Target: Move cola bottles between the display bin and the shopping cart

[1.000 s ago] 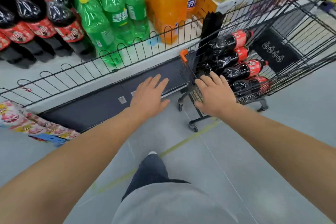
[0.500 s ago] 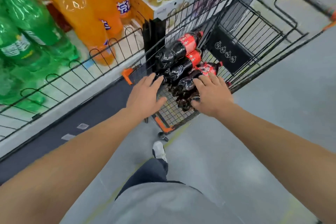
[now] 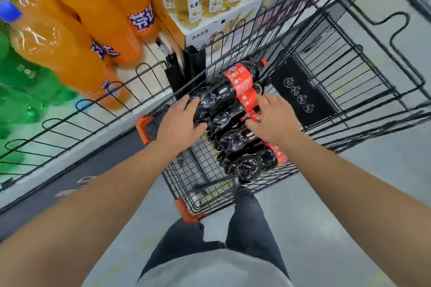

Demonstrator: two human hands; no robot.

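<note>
Both my hands on the cola bottles in the shopping cart.

My left hand (image 3: 180, 123) lies with fingers spread and nearly straight against the base end of the second cola bottle (image 3: 227, 113), at about 9 o'clock of the pile. My right hand (image 3: 271, 119) sits at 3 o'clock, fingers straight, fingertips (image 3: 258, 100) touching its red label; whether the thumb curls under I cannot tell. The four cola bottles (image 3: 247, 161) lie on their sides, stacked touching, caps toward 2 o'clock, in the near end of the shopping cart (image 3: 349, 72). At 10 o'clock, beyond the display bin (image 3: 98, 109) rail, stand orange soda bottles (image 3: 70, 53).
</note>
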